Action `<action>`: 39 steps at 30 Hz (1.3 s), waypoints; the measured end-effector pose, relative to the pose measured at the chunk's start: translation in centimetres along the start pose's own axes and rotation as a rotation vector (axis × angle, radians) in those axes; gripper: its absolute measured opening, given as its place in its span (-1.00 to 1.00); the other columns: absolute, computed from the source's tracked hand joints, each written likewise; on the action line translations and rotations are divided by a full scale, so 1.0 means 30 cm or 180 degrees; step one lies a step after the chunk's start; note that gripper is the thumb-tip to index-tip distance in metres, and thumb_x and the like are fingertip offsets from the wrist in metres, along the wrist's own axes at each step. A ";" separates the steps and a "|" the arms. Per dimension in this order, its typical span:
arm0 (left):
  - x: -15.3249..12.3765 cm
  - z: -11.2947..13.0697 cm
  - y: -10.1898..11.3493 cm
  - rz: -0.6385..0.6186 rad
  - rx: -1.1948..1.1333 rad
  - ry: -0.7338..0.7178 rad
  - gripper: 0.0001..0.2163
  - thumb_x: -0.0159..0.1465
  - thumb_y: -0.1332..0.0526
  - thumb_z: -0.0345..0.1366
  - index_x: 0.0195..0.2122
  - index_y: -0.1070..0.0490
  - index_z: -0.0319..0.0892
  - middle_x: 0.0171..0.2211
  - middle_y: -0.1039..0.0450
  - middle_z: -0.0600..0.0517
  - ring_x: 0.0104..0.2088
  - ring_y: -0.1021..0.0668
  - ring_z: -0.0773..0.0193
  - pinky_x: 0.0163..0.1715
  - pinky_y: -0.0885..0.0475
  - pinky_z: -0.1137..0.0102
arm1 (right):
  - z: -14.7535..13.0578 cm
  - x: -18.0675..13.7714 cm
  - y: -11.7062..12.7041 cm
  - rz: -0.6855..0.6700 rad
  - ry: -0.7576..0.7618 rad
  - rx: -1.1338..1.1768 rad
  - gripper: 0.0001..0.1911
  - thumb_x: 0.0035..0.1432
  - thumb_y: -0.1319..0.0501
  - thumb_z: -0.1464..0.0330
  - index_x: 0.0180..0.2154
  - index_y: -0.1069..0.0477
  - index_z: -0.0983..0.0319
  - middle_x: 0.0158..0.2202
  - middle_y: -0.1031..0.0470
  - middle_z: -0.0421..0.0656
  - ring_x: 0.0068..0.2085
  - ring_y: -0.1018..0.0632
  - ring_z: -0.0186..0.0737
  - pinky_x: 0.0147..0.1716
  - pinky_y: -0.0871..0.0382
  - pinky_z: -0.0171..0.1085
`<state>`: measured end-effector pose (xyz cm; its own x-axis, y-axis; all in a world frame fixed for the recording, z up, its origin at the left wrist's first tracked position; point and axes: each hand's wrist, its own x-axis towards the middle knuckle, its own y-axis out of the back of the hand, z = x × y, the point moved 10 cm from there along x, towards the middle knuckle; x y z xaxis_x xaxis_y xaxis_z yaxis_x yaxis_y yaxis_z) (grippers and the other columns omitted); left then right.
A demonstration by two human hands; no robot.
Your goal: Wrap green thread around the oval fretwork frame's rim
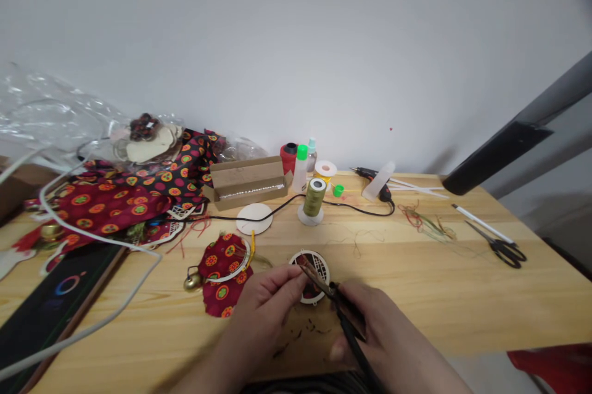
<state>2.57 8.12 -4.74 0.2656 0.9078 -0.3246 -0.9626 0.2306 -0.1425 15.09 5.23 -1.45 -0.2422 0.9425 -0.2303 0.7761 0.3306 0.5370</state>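
My right hand is wrapped round a pair of black-handled scissors, whose blades point up and left. Close to the blade tips, the thumb and fingers of my left hand are pinched together. Whatever they grip is small, brownish and partly hidden by the blades, so I cannot make it out. Just beyond both hands lies a round white latticed frame with dark material in it. Dark snippets are scattered on the wood below. Left of my left hand rests a red patterned fabric pouch with a brass bell.
A green thread spool, a green-capped bottle and an open cardboard box stand behind. The glue gun trails a black cord. Other scissors lie right; a phone-like dark slab and white cable lie left.
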 end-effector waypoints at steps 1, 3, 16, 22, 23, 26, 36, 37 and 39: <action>-0.001 0.006 -0.004 -0.0020 0.0048 -0.0026 -0.82 0.11 -0.26 -0.21 -0.46 -0.58 -0.19 -0.73 -0.09 0.19 -0.69 -0.05 0.47 -0.73 0.10 0.54 | -0.005 0.004 0.000 -0.0004 0.0000 0.0021 -0.76 -0.11 -0.30 0.39 -0.30 -0.43 0.22 -0.29 -0.50 -0.12 -0.28 -0.43 -0.11 -0.33 -0.29 -0.28; -0.002 0.017 -0.009 -0.0055 0.0116 -0.0087 -0.83 0.11 -0.25 -0.22 -0.47 -0.58 -0.19 -0.73 -0.13 0.17 -0.69 -0.06 0.47 -0.74 0.08 0.54 | -0.012 0.010 -0.001 -0.0025 -0.0002 0.0055 -0.76 -0.11 -0.30 0.40 -0.29 -0.45 0.22 -0.31 -0.50 -0.15 -0.30 -0.43 -0.14 -0.33 -0.28 -0.29; -0.010 0.026 -0.015 -0.0175 0.0172 -0.0196 -0.83 0.17 -0.21 -0.28 -0.39 -0.61 -0.15 -0.64 -0.31 0.16 -0.68 -0.08 0.49 -0.69 -0.02 0.56 | -0.024 0.018 -0.022 -0.0224 -0.0005 0.0723 -0.87 -0.11 -0.24 0.53 -0.42 -0.43 0.25 -0.48 -0.36 -0.32 -0.41 -0.27 -0.36 -0.43 -0.18 -0.45; -0.008 0.035 -0.016 -0.0182 0.0106 -0.0244 -0.83 0.17 -0.20 -0.30 -0.37 -0.61 -0.13 -0.52 -0.45 0.10 -0.63 -0.20 0.47 -0.65 -0.08 0.56 | 0.008 0.010 -0.028 -0.0160 -0.0027 0.0688 -0.89 -0.10 -0.23 0.53 -0.47 -0.38 0.23 -0.57 -0.23 -0.35 -0.49 -0.20 -0.40 -0.53 -0.13 -0.48; -0.008 0.035 -0.017 -0.0181 0.0091 -0.0249 -0.83 0.16 -0.20 -0.30 -0.37 -0.61 -0.14 -0.51 -0.47 0.09 -0.61 -0.24 0.45 -0.63 -0.10 0.56 | 0.009 0.009 -0.030 -0.0166 -0.0010 0.0708 -0.89 -0.09 -0.22 0.53 -0.46 -0.38 0.22 -0.57 -0.24 -0.35 -0.50 -0.22 -0.41 -0.54 -0.14 -0.48; -0.009 0.037 -0.016 -0.0173 0.0057 -0.0263 -0.83 0.14 -0.21 -0.29 -0.39 -0.61 -0.15 -0.54 -0.45 0.07 -0.58 -0.27 0.42 -0.62 -0.11 0.56 | 0.007 0.009 -0.032 -0.0153 0.0061 0.0803 -0.88 -0.07 -0.19 0.53 -0.45 -0.39 0.22 -0.54 -0.29 -0.35 -0.48 -0.30 -0.40 -0.50 -0.19 -0.49; -0.008 0.044 -0.002 -0.0084 0.0331 -0.0280 -0.81 0.14 -0.19 -0.28 -0.43 -0.61 -0.15 -0.74 -0.05 0.20 -0.68 -0.08 0.45 -0.71 0.06 0.53 | 0.014 0.005 -0.038 -0.0130 0.0093 0.0747 -0.86 -0.07 -0.13 0.56 -0.51 -0.35 0.22 -0.64 -0.26 -0.38 -0.57 -0.33 -0.44 -0.60 -0.05 -0.47; -0.007 0.043 -0.002 -0.0076 0.0353 -0.0270 -0.81 0.14 -0.20 -0.27 -0.43 -0.61 -0.15 -0.74 -0.05 0.20 -0.68 -0.07 0.45 -0.72 0.07 0.52 | 0.021 0.004 -0.038 -0.0110 0.0079 0.0718 -0.86 -0.08 -0.13 0.56 -0.52 -0.35 0.22 -0.64 -0.25 -0.37 -0.57 -0.33 -0.44 -0.60 -0.04 -0.47; -0.004 0.033 0.004 -0.0040 0.0366 -0.0223 -0.81 0.14 -0.20 -0.25 -0.42 -0.61 -0.17 -0.73 -0.06 0.20 -0.68 -0.05 0.46 -0.72 0.09 0.51 | 0.039 0.005 -0.030 -0.0028 0.0045 0.0659 -0.89 -0.09 -0.14 0.54 -0.54 -0.34 0.23 -0.64 -0.25 -0.36 -0.56 -0.32 -0.42 -0.60 -0.06 -0.47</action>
<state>2.36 8.39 -3.80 0.2772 0.9259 -0.2568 -0.9601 0.2773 -0.0366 15.02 5.01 -2.91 -0.2564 0.9407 -0.2221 0.8767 0.3231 0.3563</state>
